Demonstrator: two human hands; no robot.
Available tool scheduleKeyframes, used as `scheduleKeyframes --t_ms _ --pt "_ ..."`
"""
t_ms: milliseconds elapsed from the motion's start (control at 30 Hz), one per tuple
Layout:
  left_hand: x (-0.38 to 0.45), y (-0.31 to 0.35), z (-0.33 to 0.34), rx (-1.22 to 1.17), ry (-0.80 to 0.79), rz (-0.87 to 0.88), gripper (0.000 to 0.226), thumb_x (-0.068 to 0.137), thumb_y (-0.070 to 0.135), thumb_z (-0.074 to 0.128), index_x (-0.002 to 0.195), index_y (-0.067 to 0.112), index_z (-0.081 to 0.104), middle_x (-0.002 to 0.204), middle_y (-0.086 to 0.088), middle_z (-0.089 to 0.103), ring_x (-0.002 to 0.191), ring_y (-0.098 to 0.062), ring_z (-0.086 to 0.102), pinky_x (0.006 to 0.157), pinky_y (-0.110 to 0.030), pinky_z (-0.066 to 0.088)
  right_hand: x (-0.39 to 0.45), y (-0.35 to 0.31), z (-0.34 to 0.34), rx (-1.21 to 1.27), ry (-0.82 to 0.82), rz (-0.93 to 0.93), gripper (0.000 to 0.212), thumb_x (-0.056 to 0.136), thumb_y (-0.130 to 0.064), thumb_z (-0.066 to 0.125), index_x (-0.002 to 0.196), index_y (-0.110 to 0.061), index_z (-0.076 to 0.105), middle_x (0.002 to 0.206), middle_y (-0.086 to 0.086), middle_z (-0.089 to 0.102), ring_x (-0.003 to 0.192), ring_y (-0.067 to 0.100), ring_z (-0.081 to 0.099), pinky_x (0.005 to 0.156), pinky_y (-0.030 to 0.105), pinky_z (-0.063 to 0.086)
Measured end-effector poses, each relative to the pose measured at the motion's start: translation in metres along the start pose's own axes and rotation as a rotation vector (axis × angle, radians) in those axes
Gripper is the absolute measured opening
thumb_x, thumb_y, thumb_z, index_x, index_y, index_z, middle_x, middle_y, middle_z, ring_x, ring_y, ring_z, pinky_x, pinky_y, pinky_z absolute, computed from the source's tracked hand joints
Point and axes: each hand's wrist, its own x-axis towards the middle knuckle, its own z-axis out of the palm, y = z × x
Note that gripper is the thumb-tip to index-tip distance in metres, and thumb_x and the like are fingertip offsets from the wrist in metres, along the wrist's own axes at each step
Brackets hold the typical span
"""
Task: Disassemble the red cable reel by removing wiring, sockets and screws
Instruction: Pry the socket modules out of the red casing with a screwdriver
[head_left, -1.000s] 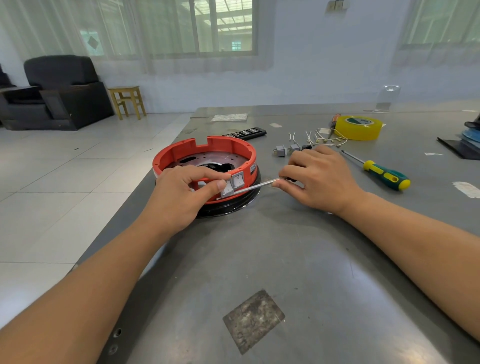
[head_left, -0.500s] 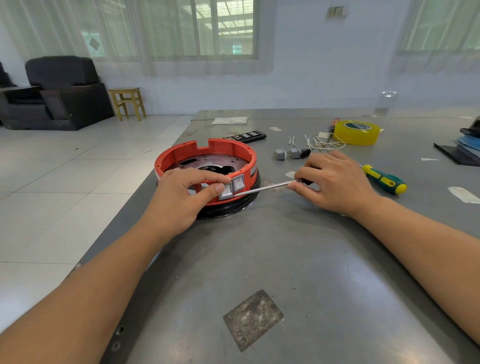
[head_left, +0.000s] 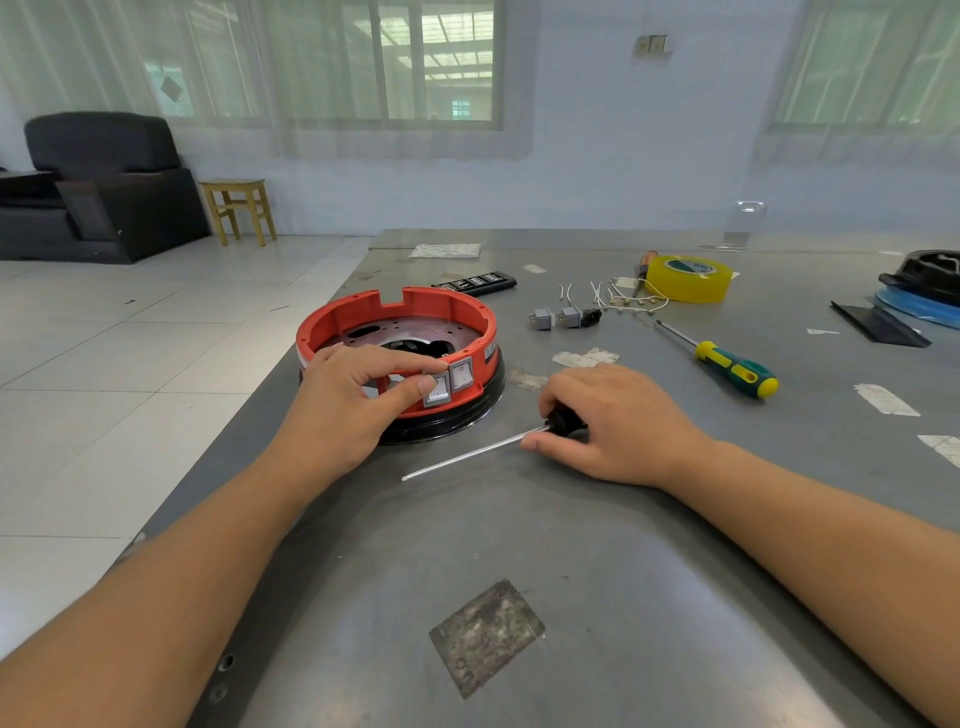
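The red cable reel (head_left: 358, 317) sits open-topped on a black base near the left edge of the grey metal table (head_left: 597, 545). Two grey rocker switches (head_left: 451, 382) are set in its near wall. My left hand (head_left: 353, 400) grips that wall, thumb pressing on the left switch. My right hand (head_left: 618, 421) holds a black-handled screwdriver (head_left: 467, 457) low over the table, its long metal shaft pointing left and clear of the reel. Removed grey sockets (head_left: 556, 318) and loose white wires (head_left: 618, 299) lie behind.
A green-and-yellow screwdriver (head_left: 732, 366) lies to the right, a yellow tape roll (head_left: 685, 278) behind it, a black switch strip (head_left: 475, 283) beyond the reel. Blue and black parts (head_left: 919, 296) sit at far right. The table's left edge drops to tiled floor.
My right hand has pulled the screwdriver away from the switch and lowered it toward the table, nearer me. My left hand stays on the reel's wall.
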Motion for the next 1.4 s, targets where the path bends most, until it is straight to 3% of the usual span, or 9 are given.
scheduleKeyframes --t_ms 233,467,633,767,1067,1200,1400 --pt "0.002 -0.001 0.000 -0.005 -0.010 -0.010 0.026 0.096 0.040 0.072 0.108 0.063 0.067 0.114 0.040 0.059 0.130 -0.016 0.053 0.115 -0.056 0.043 0.006 -0.009 0.003 0.054 -0.083 0.001 0.049 0.089 -0.079 0.043 0.092 -0.031 0.056 0.088 -0.014 0.060 0.078 0.009 0.053 0.068 0.030 0.047" --pt "0.004 -0.007 0.000 -0.013 -0.020 -0.080 0.033 0.094 0.045 0.073 0.128 0.049 0.072 0.135 0.014 0.067 0.136 -0.024 0.050 0.112 -0.055 0.047 0.006 -0.016 0.002 -0.033 -0.015 -0.078 0.053 0.090 -0.077 0.046 0.091 -0.027 0.063 0.089 -0.010 0.061 0.080 0.013 0.055 0.075 0.027 0.037" --pt "0.004 -0.009 0.001 -0.016 -0.005 -0.079 0.033 0.092 0.048 0.074 0.123 0.056 0.064 0.121 0.015 0.069 0.130 -0.023 0.052 0.110 -0.054 0.048 0.028 -0.044 0.008 -0.043 0.172 0.005 0.050 0.094 -0.066 0.053 0.112 -0.021 0.064 0.107 -0.005 0.063 0.095 0.016 0.060 0.082 0.035 0.046" --pt "0.004 -0.010 0.002 -0.033 0.021 -0.058 0.040 0.091 0.049 0.075 0.129 0.052 0.064 0.111 0.021 0.071 0.128 -0.024 0.056 0.112 -0.054 0.045 0.047 -0.069 0.017 0.004 0.211 0.012 0.051 0.092 -0.058 0.064 0.125 -0.019 0.061 0.118 -0.001 0.059 0.102 0.017 0.058 0.083 0.035 0.048" --pt "0.006 -0.013 0.003 -0.041 0.026 -0.064 0.048 0.085 0.052 0.079 0.130 0.047 0.064 0.110 0.022 0.072 0.129 -0.025 0.057 0.113 -0.054 0.045 0.061 -0.081 0.026 0.180 0.257 0.071 0.031 0.088 -0.034 0.077 0.105 -0.011 0.066 0.105 0.005 0.058 0.085 0.020 0.059 0.071 0.035 0.053" --pt "0.006 -0.011 0.002 -0.026 -0.006 -0.033 0.058 0.084 0.072 0.059 0.133 0.043 0.064 0.113 0.018 0.072 0.128 -0.025 0.058 0.113 -0.055 0.044 0.057 -0.081 0.021 0.234 0.246 0.096 0.029 0.087 -0.033 0.077 0.104 -0.013 0.064 0.107 0.002 0.057 0.084 0.019 0.060 0.069 0.038 0.055" --pt "0.007 -0.014 0.008 0.043 0.052 -0.042 0.041 0.113 0.048 0.036 0.135 0.037 0.068 0.121 0.007 0.074 0.127 -0.030 0.057 0.116 -0.056 0.036 0.038 -0.060 0.006 0.303 0.283 0.196 0.027 0.085 -0.039 0.078 0.099 -0.022 0.062 0.098 -0.011 0.054 0.077 0.005 0.057 0.073 0.028 0.056"
